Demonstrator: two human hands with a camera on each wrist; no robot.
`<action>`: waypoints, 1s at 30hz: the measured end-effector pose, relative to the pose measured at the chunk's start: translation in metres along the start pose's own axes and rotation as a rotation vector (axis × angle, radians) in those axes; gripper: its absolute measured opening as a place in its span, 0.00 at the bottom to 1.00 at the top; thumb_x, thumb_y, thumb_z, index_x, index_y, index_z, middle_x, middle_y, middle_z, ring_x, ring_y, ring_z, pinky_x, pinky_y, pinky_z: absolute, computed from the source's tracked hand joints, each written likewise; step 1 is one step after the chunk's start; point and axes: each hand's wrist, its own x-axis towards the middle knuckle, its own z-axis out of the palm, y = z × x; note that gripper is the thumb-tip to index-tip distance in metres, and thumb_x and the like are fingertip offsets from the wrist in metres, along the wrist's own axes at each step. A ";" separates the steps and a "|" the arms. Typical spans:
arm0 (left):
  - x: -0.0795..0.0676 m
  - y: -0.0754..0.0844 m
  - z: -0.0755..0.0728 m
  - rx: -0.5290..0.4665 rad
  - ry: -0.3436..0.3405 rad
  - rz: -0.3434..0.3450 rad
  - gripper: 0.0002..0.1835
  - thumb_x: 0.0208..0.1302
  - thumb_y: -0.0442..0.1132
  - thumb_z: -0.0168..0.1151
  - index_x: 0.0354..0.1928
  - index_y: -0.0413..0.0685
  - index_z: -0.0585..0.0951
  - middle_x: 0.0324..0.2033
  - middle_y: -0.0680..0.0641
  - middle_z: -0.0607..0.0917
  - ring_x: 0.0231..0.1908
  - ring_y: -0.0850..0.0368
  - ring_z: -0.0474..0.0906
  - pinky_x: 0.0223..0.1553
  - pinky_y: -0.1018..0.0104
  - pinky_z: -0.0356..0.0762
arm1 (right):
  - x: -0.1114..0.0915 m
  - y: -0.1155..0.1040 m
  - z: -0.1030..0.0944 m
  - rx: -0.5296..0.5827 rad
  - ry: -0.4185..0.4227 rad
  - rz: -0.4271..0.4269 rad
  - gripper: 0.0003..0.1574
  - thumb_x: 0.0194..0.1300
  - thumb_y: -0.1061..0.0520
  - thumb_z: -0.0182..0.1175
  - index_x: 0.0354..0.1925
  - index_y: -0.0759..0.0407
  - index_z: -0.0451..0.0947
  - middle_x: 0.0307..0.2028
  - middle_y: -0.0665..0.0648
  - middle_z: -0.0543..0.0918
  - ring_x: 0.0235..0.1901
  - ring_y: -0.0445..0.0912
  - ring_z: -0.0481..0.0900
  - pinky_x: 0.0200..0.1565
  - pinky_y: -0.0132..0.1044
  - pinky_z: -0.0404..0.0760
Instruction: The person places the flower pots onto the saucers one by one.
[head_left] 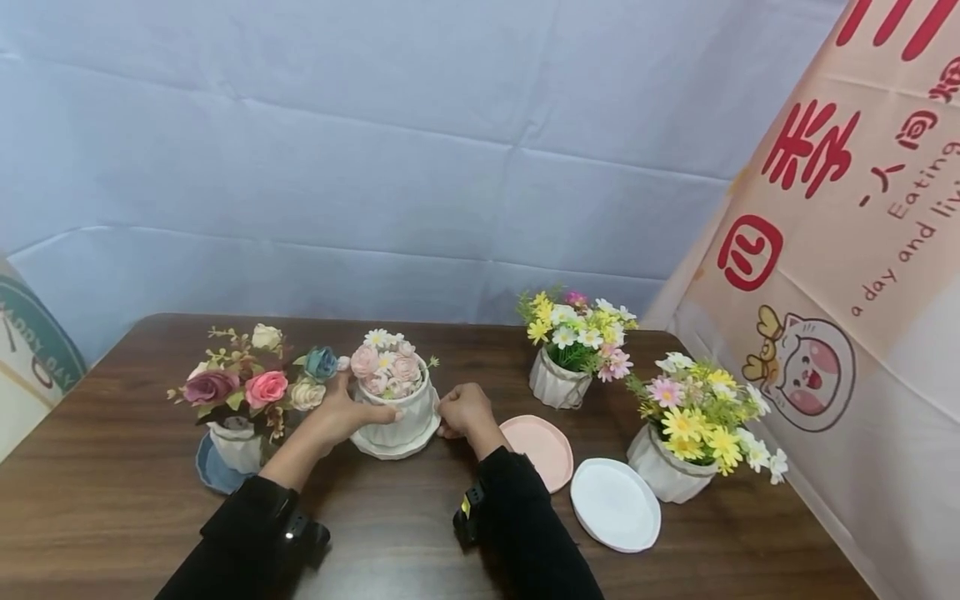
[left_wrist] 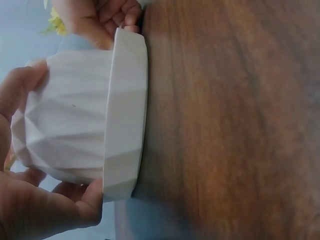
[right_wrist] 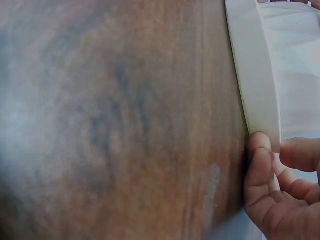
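A white faceted flower pot (head_left: 395, 423) with pale pink roses and small daisies (head_left: 388, 367) stands on a white saucer (head_left: 401, 451) in the head view. My left hand (head_left: 341, 414) holds the pot from its left side; in the left wrist view the thumb lies on the pot wall (left_wrist: 75, 115) and the other fingers curl round the far side. On the right, my right hand (head_left: 468, 412) pinches the saucer's edge. The right wrist view has its thumb and fingers (right_wrist: 260, 165) on the saucer's rim (right_wrist: 257, 75), close over the tabletop.
At left, a pot of mixed roses (head_left: 236, 446) sits on a blue saucer (head_left: 213, 467). A pink saucer (head_left: 540, 450) and a white saucer (head_left: 617, 504) lie on the wooden table (head_left: 405, 542) at right, near two pots of daisies, one farther back (head_left: 561, 379) and one nearer (head_left: 667, 467).
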 end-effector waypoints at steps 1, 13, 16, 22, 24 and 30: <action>0.001 0.000 0.000 0.001 -0.005 -0.001 0.62 0.48 0.43 0.72 0.69 0.38 0.33 0.65 0.24 0.42 0.64 0.31 0.45 0.63 0.44 0.48 | 0.001 0.000 0.000 0.004 0.000 0.013 0.05 0.60 0.69 0.55 0.28 0.69 0.77 0.13 0.57 0.73 0.10 0.39 0.72 0.16 0.29 0.76; 0.002 0.002 -0.001 -0.003 -0.019 0.024 0.60 0.48 0.40 0.71 0.70 0.38 0.36 0.65 0.24 0.42 0.64 0.32 0.45 0.63 0.45 0.48 | 0.000 0.000 -0.001 0.019 -0.012 0.012 0.04 0.61 0.69 0.55 0.30 0.69 0.76 0.17 0.57 0.74 0.12 0.40 0.73 0.16 0.28 0.75; 0.002 0.002 -0.002 -0.004 -0.022 0.031 0.60 0.47 0.39 0.72 0.70 0.38 0.36 0.65 0.24 0.43 0.64 0.32 0.44 0.63 0.45 0.47 | -0.001 0.001 -0.001 0.032 -0.010 0.003 0.05 0.60 0.69 0.54 0.30 0.69 0.77 0.19 0.58 0.74 0.12 0.39 0.73 0.16 0.28 0.76; 0.001 0.000 -0.002 0.010 -0.036 0.024 0.61 0.49 0.41 0.71 0.69 0.37 0.32 0.65 0.23 0.41 0.65 0.32 0.43 0.63 0.44 0.47 | -0.002 0.002 0.000 0.033 -0.017 -0.015 0.05 0.61 0.68 0.54 0.31 0.69 0.76 0.21 0.58 0.75 0.12 0.39 0.72 0.17 0.28 0.75; 0.001 -0.001 -0.002 0.026 -0.036 0.014 0.61 0.50 0.42 0.70 0.69 0.37 0.31 0.65 0.23 0.40 0.65 0.32 0.42 0.63 0.44 0.47 | -0.003 0.002 0.001 0.029 -0.023 -0.021 0.05 0.62 0.68 0.54 0.32 0.69 0.76 0.22 0.58 0.75 0.12 0.39 0.72 0.17 0.27 0.75; 0.002 0.000 -0.002 -0.013 -0.020 0.080 0.59 0.48 0.39 0.72 0.70 0.37 0.38 0.65 0.24 0.45 0.65 0.34 0.46 0.63 0.46 0.48 | -0.002 0.003 0.000 -0.020 -0.019 -0.050 0.06 0.63 0.66 0.54 0.30 0.68 0.75 0.20 0.57 0.74 0.13 0.39 0.72 0.18 0.28 0.75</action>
